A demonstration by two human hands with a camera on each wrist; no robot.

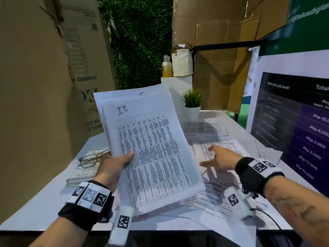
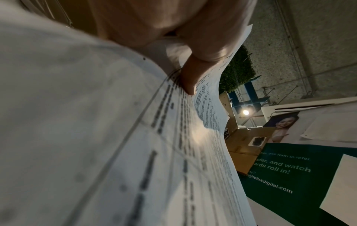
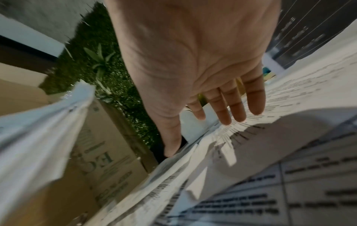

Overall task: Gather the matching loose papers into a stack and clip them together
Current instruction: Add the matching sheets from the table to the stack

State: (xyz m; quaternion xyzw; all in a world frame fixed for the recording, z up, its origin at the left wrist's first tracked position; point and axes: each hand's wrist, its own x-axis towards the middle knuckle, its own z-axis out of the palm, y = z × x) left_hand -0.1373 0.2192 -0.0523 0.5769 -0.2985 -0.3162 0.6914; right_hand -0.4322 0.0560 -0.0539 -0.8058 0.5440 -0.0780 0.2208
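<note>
My left hand (image 1: 114, 166) grips a stack of white printed sheets (image 1: 151, 148) by its left edge, thumb on top, and holds it tilted above the table. The top sheet carries a table of text and a handwritten "I.T." heading. In the left wrist view the thumb (image 2: 190, 79) presses on the stack of sheets (image 2: 115, 152). My right hand (image 1: 220, 157) reaches with straight, spread fingers onto loose printed papers (image 1: 222, 148) lying on the table at the right. In the right wrist view the fingertips (image 3: 237, 110) touch those loose papers (image 3: 289, 122). No clip shows in any view.
A book with glasses (image 1: 89, 160) on it lies at the left of the white table (image 1: 35, 211). A small potted plant (image 1: 192, 104) stands at the back. More loose sheets (image 1: 204, 129) lie beyond my right hand. Cardboard panels (image 1: 35, 86) and a poster board (image 1: 293, 122) wall the sides.
</note>
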